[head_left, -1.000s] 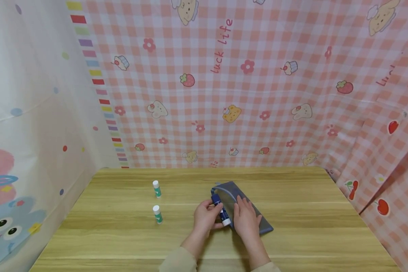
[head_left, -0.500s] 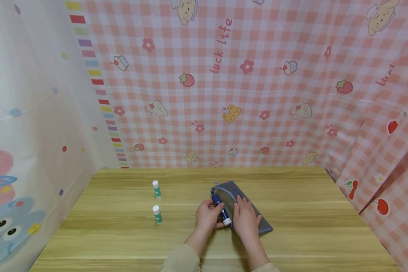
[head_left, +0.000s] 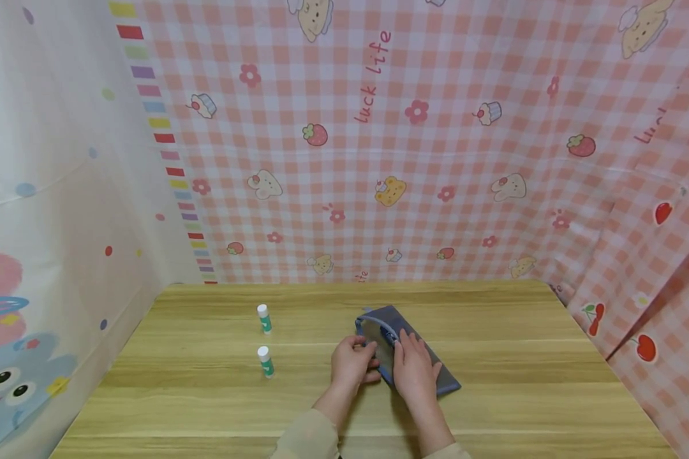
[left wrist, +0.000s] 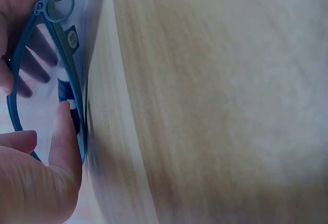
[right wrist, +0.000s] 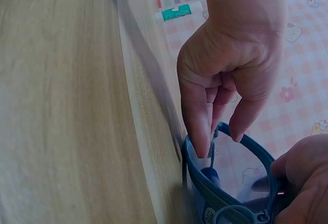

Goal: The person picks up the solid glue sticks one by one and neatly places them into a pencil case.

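A grey see-through zip pouch (head_left: 388,313) with blue edging lies slanted on the table, its mouth spread open. Inside it is a dark blue glue stick (left wrist: 65,88), showing through near the far end in the head view. My left hand (head_left: 353,362) is at the mouth; in the left wrist view one straight finger reaches in against the glue stick, the thumb apart from it. My right hand (head_left: 416,370) lies over the pouch and holds its upper rim, with fingers showing through the sheer side in the left wrist view. The zipper pull ring (right wrist: 233,215) hangs at one corner.
Two green glue sticks with white caps stand to the left on the wooden table (head_left: 178,382), a farther one (head_left: 265,320) and a nearer one (head_left: 266,362). A pink checked cloth (head_left: 350,159) hangs behind the table's back edge.
The blue glue stick, earlier between my left fingers at the pouch's mouth, has gone into the pouch. My left fingers have let go of it; my right hand has barely moved.
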Demonstrator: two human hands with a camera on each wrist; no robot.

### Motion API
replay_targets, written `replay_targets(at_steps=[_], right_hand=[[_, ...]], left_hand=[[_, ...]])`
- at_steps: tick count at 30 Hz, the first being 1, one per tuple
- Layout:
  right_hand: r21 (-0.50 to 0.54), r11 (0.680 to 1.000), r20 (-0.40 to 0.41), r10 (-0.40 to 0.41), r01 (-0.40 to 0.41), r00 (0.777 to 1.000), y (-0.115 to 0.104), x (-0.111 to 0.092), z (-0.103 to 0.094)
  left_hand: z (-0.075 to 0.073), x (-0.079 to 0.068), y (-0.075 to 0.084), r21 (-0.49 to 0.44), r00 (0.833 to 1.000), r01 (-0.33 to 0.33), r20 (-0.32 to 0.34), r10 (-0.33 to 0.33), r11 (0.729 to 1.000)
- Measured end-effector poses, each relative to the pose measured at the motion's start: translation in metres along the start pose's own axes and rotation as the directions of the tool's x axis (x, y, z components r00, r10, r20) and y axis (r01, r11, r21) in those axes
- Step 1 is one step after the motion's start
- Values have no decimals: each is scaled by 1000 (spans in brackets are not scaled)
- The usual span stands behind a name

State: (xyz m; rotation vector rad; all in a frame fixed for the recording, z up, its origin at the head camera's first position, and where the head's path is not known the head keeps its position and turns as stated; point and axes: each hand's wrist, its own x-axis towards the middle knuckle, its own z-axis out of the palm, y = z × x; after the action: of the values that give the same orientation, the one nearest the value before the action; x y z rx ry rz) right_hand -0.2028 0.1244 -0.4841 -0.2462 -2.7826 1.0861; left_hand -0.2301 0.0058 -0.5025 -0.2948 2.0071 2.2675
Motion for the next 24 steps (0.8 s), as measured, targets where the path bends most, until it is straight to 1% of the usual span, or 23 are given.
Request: replay_targets(at_steps=[9, 17, 24], right_hand=[[-15, 1000, -17, -10, 10, 1000, 0, 0, 0], [-9, 1000, -23, -16, 15, 1000, 0, -1, -1], [-6, 1000, -15, -11, 11, 1000, 0, -1, -1]], left_hand=[[-1, -8, 6, -13, 999, -26, 22, 26, 1000], [-2, -14, 11, 30, 998, -68, 15, 68, 997], [-5, -22, 14, 99, 988, -154, 13, 153, 983]])
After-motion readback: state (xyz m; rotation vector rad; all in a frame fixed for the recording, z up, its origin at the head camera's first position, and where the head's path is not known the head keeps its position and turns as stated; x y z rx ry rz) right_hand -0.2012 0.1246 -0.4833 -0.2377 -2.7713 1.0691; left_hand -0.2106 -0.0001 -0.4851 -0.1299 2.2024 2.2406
